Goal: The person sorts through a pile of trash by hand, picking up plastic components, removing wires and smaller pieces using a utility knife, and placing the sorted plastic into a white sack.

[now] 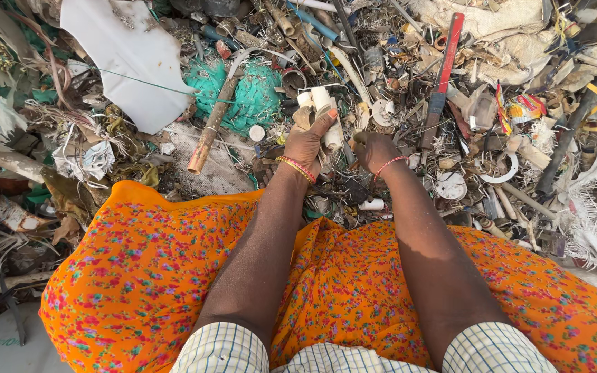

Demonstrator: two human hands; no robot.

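Currently left hand (307, 141) raised over scrap heap (450, 103), fingers closed round bundle of short white pipe pieces (323, 110); pieces upright, clear of ground. Right hand (373, 148) just beside it, fist turned down into debris; fingers curled, whether gripping anything cannot be told. Orange floral cloth (139, 276) covers lap below. Green netting (250, 97) and red-handled tool (443, 69) lie near. Risk: bundle appears loosely stacked, piece could slip free. Sharp wire and broken plastic under bare hands could cut.
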